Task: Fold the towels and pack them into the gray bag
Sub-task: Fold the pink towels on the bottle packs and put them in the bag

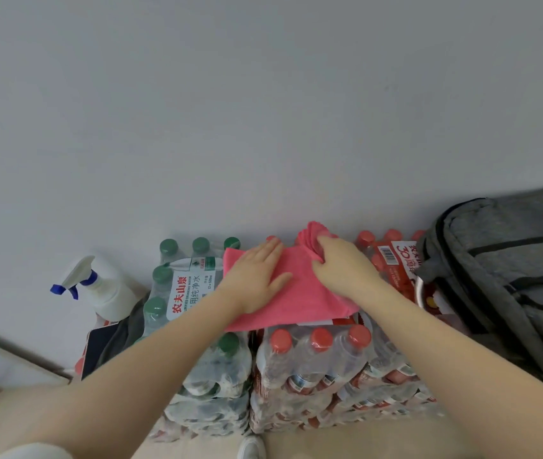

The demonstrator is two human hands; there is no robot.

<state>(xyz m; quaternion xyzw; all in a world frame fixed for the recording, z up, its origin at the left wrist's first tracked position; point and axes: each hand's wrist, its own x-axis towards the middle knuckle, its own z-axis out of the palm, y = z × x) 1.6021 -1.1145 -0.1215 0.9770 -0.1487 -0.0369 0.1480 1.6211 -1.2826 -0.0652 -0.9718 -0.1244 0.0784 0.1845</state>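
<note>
Both bare forearms reach forward. Left hand (257, 276) lies flat, fingers straight, palm down. Right hand (339, 266) has fingers curled, pinching.

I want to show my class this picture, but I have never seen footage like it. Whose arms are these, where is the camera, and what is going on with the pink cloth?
The camera sits on a person's head, looking down at their own bare arms. A pink towel lies on shrink-wrapped packs of water bottles stacked against a wall. The left hand presses flat on the towel, while the right hand pinches a bunched corner of it. A gray bag stands to the right, and a spray bottle stands to the left.
</note>
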